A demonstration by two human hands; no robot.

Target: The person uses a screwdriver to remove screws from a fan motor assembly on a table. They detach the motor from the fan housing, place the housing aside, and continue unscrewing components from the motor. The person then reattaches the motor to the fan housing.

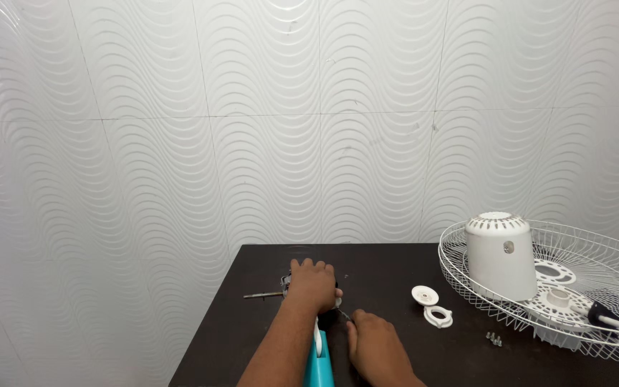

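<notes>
— Where are the hands?
— Left hand (312,284) clamps over a dark fan motor (286,282) on the table (381,269); right hand (372,345), at five o'clock from it, pinches a thin screwdriver (343,314).
— And the white motor cover (499,254)?
— Three o'clock, in the wire grille (610,251).

On the right of the dark brown desk (252,337) we see a white wire fan guard (610,251) lying flat, its rim running past the desk's right side. Inside it stands a white domed motor cover (499,254) with slots around its top, and near that a screwdriver (614,319) with a black and white handle. Just left of the guard we find a round white cap (425,294) touching a white ring nut (438,316). A few small screws (494,338) lie nearby. Behind everything rises a white wall (252,129) of wave-patterned tiles.
</notes>
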